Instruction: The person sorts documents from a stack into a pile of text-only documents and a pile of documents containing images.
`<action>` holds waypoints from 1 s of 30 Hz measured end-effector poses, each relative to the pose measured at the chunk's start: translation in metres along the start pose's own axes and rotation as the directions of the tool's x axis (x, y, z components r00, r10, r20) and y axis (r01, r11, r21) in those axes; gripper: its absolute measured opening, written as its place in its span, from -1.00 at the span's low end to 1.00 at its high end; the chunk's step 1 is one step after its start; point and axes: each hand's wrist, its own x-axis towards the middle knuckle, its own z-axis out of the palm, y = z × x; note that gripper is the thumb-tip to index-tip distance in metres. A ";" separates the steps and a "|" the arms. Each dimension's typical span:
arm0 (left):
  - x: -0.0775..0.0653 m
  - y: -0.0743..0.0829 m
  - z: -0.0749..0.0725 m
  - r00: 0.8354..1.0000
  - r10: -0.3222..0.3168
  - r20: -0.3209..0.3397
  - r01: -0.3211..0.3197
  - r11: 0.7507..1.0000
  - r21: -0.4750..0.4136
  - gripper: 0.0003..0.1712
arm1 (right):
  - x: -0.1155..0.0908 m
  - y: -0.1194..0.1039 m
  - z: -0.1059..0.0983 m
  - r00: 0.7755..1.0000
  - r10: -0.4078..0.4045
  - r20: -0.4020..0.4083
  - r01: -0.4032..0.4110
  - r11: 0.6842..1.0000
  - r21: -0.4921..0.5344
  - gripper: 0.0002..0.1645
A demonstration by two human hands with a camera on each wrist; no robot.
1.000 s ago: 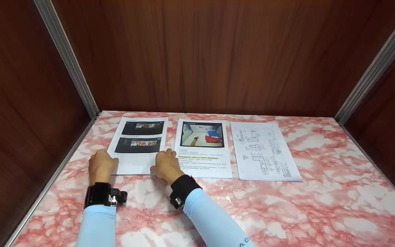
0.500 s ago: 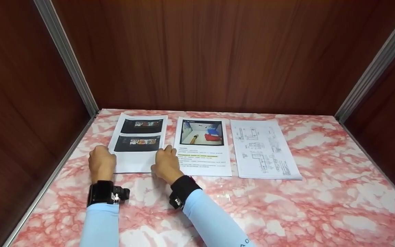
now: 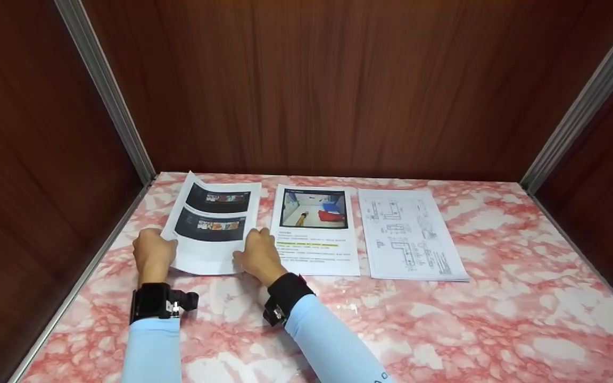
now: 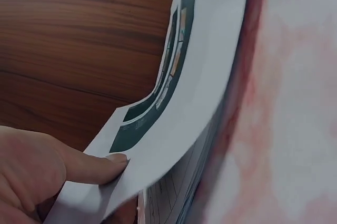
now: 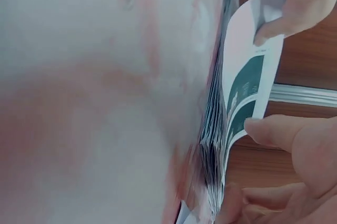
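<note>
A stack of printed papers [image 5: 209,129] lies at the left of the table, its layered edges showing in the right wrist view. My left hand [image 3: 155,255] pinches the left edge of its top sheet [image 3: 205,256], thumb on the upper face. That side of the sheet bows up off the pages below, as the left wrist view also shows. On the stack's right side, my right hand [image 3: 258,256] grips the edge, its thumb [image 5: 263,129] on top and the other fingers beside the pages. The sheet carries two dark printed pictures.
Close to the right hand lies a middle stack of papers [image 3: 317,255] with a colour picture and a yellow-highlighted line. Further right is a stack with line drawings [image 3: 413,234]. Brown wood-look panels [image 3: 338,90] enclose the red-and-white marbled table [image 3: 445,330] at the back and sides.
The left side of the top sheet has risen from lying flat and now curves upward in the left hand. The right hand has stayed nearly in place; the other two stacks have not moved.
</note>
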 end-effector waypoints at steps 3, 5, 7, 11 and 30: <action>-0.001 -0.001 0.000 0.999 -0.026 0.034 0.027 0.999 -0.027 -0.48 | -0.001 0.002 0.000 1.000 0.008 0.025 -0.008 1.000 0.011 -0.58; -0.001 -0.002 -0.001 0.998 -0.037 0.057 0.039 0.999 -0.038 -0.45 | 0.000 0.004 -0.001 0.999 0.020 0.040 -0.021 1.000 0.023 -0.59; -0.001 -0.002 -0.001 0.996 -0.047 0.072 0.051 0.997 -0.054 -0.44 | 0.001 0.006 -0.001 0.998 0.027 0.048 -0.028 0.999 0.034 -0.60; -0.003 -0.001 -0.002 0.994 -0.067 0.082 0.077 0.990 -0.120 -0.47 | 0.003 0.009 -0.002 0.999 0.013 0.049 -0.016 0.998 0.052 -0.66; -0.005 0.009 -0.004 0.981 -0.048 0.189 0.099 0.958 -0.268 -0.45 | 0.019 0.031 -0.022 0.999 -0.049 -0.021 0.053 0.948 0.314 -0.57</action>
